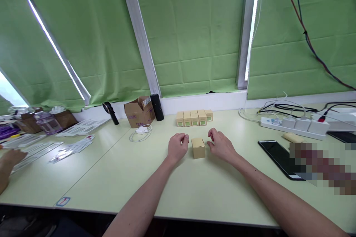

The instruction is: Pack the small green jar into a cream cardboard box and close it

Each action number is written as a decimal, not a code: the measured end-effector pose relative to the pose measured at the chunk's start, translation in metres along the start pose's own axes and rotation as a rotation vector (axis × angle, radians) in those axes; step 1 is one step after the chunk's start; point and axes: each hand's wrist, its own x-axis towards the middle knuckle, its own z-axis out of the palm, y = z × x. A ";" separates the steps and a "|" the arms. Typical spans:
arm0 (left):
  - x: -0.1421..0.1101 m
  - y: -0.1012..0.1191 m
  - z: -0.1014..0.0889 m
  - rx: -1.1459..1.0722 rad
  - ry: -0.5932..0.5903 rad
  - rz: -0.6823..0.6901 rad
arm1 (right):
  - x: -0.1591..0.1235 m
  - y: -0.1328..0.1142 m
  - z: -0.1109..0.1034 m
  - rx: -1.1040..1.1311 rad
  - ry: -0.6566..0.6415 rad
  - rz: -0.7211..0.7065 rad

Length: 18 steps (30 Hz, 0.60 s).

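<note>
A small tan box (198,147) stands on the pale green table (178,189) between my two hands. My left hand (178,147) rests just left of the box with its fingers curled, holding nothing that I can see. Just right of the box, my right hand (220,144) is loosely curled too, its fingertips close to the box but apart from it. Behind them, a row of several similar tan boxes with green labels (194,117) stands near the wall.
An open cardboard box (139,112), a black cylinder (157,107) and a white charger with cable (141,131) lie at the back left. A power strip with plugs (294,123) and a dark phone (280,157) are on the right. Another person's hand (8,161) is at far left.
</note>
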 end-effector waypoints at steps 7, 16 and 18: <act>0.002 -0.004 0.004 -0.054 -0.068 -0.075 | -0.008 -0.012 -0.014 0.192 -0.127 -0.139; 0.002 0.000 -0.001 0.016 -0.045 -0.124 | 0.000 -0.001 -0.002 -0.039 -0.212 0.136; 0.002 0.000 -0.001 0.046 -0.050 -0.154 | 0.001 0.003 -0.001 -0.054 -0.235 0.150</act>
